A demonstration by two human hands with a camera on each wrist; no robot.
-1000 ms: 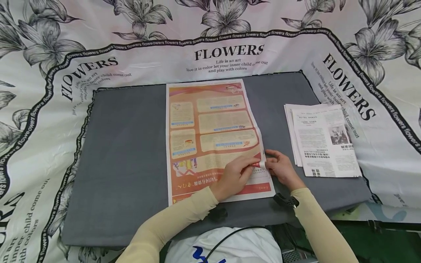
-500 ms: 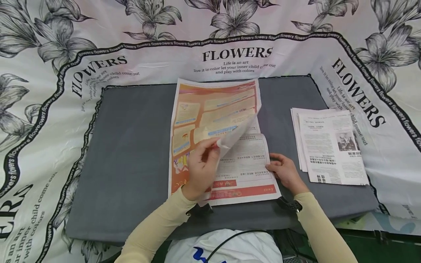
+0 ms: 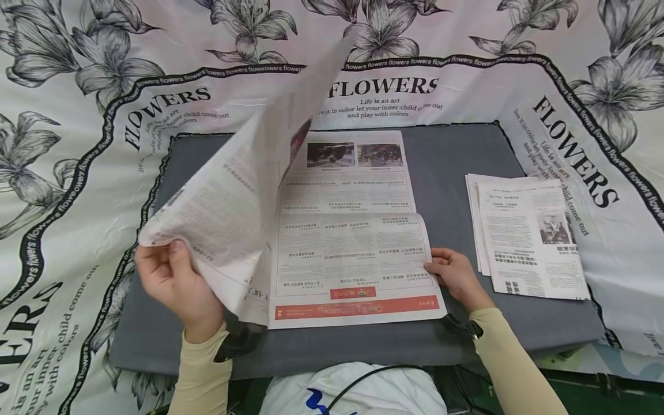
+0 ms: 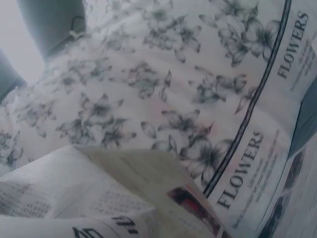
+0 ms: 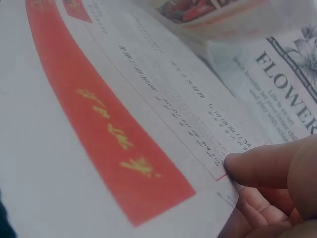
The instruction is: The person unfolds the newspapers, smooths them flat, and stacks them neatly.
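Observation:
A newspaper (image 3: 353, 248) lies open on the grey mat, its right-hand page showing printed text, two photos and a red band. My left hand (image 3: 178, 282) pinches the edge of a lifted newspaper sheet (image 3: 223, 207), which stands up and bends over toward the left. In the left wrist view the raised sheet (image 4: 114, 183) fills the bottom, and the left hand is out of sight. At the right edge of the lower page, my right hand (image 3: 459, 276) pinches the paper between thumb and fingers. The right wrist view shows that thumb (image 5: 267, 166) on top of the page.
A stack of folded newspapers (image 3: 534, 236) lies on the right of the grey mat (image 3: 446, 155). Around the mat spreads a white tablecloth (image 3: 581, 144) with flower prints and lettering. The person's white garment (image 3: 358, 392) and a black cable are at the near edge.
My left hand has swung from the newspaper's right edge far to the left, lifting the orange top sheet and uncovering the page beneath. The right hand has stayed at the right edge.

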